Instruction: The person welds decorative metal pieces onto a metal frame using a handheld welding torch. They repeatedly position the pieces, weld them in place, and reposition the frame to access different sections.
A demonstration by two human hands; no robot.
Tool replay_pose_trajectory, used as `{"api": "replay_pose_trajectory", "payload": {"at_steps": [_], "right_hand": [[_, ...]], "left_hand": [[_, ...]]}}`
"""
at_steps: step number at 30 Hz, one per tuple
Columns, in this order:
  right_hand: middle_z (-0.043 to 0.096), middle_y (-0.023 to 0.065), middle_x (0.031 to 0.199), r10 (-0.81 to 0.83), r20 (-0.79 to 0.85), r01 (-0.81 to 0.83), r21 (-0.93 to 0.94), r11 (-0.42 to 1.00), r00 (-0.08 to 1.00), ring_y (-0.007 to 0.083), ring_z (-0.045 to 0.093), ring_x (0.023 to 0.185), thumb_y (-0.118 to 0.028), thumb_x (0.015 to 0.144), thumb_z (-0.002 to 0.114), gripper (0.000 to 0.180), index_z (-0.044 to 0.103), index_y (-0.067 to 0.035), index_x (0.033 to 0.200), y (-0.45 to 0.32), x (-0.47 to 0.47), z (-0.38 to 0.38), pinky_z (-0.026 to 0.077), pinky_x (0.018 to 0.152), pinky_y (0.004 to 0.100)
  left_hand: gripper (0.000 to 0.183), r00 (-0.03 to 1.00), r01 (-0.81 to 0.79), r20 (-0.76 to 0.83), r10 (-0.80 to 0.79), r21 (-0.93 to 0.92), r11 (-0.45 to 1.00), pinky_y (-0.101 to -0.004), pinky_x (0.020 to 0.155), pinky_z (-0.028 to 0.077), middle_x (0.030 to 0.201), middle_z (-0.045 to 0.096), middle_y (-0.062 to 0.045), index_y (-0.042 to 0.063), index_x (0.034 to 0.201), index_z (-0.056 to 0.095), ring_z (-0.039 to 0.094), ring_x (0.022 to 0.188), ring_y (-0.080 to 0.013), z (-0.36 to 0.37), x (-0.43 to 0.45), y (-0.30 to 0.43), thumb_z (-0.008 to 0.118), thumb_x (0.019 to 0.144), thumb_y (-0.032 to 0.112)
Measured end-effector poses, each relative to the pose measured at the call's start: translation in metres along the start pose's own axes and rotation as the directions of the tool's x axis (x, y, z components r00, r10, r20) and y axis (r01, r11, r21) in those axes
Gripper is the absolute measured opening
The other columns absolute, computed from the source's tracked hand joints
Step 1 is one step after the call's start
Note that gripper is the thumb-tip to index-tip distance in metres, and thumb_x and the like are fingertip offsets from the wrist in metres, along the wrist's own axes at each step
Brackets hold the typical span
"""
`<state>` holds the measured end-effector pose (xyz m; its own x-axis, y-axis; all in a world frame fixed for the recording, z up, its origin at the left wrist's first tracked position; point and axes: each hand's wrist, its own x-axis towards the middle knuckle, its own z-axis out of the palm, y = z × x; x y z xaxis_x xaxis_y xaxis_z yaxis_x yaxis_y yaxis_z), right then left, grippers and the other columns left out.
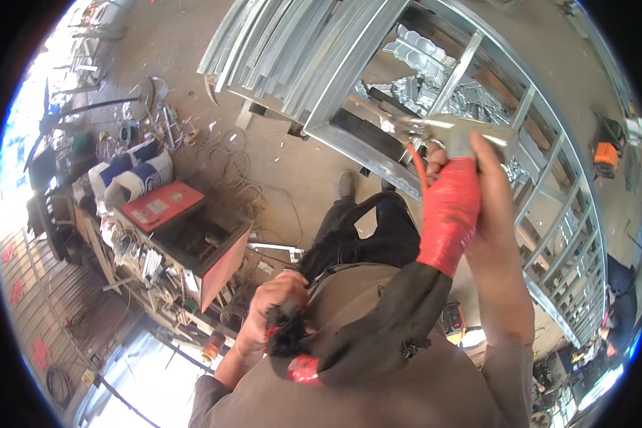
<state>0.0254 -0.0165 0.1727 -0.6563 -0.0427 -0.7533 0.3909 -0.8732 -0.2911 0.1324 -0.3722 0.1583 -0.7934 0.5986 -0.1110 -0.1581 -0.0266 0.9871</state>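
Note:
My right hand (495, 214) grips the end of a thick bundle wrapped in red tape (449, 214), with an orange-red cable (417, 166) beside it. Past my fingertips is a blurred, shiny plate-like piece (465, 128); what it is I cannot tell. Dark cloth sleeving (380, 315) runs from the tape across my chest to a second patch of red tape. Near my left shoulder, my left hand (278, 299) is closed around a frayed black part of the sleeving. A black length of it also hangs over my legs.
A welded galvanised steel frame (364, 152) stands ahead, beside stacked metal profiles (283, 53). Left are a red-topped cabinet (163, 206) and loose cable (235, 166) on the floor. An orange machine (604, 159) and another person (620, 299) are at the far right.

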Motion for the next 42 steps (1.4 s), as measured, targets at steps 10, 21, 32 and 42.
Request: {"api": "replay_pose_trajectory", "payload": {"at_steps": [10, 21, 32, 42], "right_hand": [[0.068, 0.0105, 0.091, 0.349, 0.136, -0.365, 0.11, 0.925, 0.927, 0.0218, 0.066, 0.079, -0.042, 0.113, 0.042, 0.049, 0.056, 0.005, 0.123, -0.024, 0.072, -0.034, 0.058, 0.076, 0.0332], [0.06, 0.0069, 0.088, 0.506, 0.341, -0.599, 0.274, 0.753, 0.792, 0.0186, 0.065, 0.087, -0.055, 0.109, 0.046, 0.058, 0.058, -0.001, 0.093, -0.025, 0.112, -0.055, 0.057, 0.093, 0.0295], [0.062, 0.0085, 0.084, 0.534, 0.25, -0.585, 0.226, 0.779, 0.807, 0.0216, 0.064, 0.083, -0.055, 0.107, 0.05, 0.059, 0.06, -0.002, 0.083, -0.029, 0.124, -0.045, 0.052, 0.106, 0.0325], [0.067, 0.0074, 0.088, 0.565, 0.365, -0.662, 0.251, 0.706, 0.74, 0.0212, 0.065, 0.082, -0.056, 0.106, 0.052, 0.057, 0.063, -0.004, 0.087, -0.03, 0.134, -0.053, 0.055, 0.086, 0.033]], "left_hand": [[0.039, 0.99, 0.035, -0.137, -0.026, 0.063, 0.997, -0.0475, 0.086, 0.053, 0.083, 0.07, -0.013, 0.003, 0.081, 0.066, 0.068, 0.077, -0.0338, 0.086, 0.043, 0.046, 0.082, 0.076, 0.038], [0.038, 0.975, 0.085, -0.217, -0.057, 0.124, 0.989, -0.0474, 0.085, 0.054, 0.083, 0.069, -0.014, 0.003, 0.08, 0.065, 0.068, 0.076, -0.0337, 0.107, 0.089, 0.073, 0.082, 0.078, 0.037], [0.03, 0.967, 0.094, -0.248, -0.063, 0.113, 0.989, -0.0468, 0.084, 0.053, 0.082, 0.069, -0.014, 0.002, 0.081, 0.066, 0.069, 0.076, -0.0335, 0.113, 0.103, 0.073, 0.077, 0.082, 0.031], [0.029, 0.971, 0.094, -0.227, -0.071, 0.094, 0.991, -0.0464, 0.084, 0.053, 0.079, 0.069, -0.013, 0.002, 0.08, 0.066, 0.069, 0.075, -0.0329, 0.113, 0.111, 0.074, 0.075, 0.084, 0.029]]}}
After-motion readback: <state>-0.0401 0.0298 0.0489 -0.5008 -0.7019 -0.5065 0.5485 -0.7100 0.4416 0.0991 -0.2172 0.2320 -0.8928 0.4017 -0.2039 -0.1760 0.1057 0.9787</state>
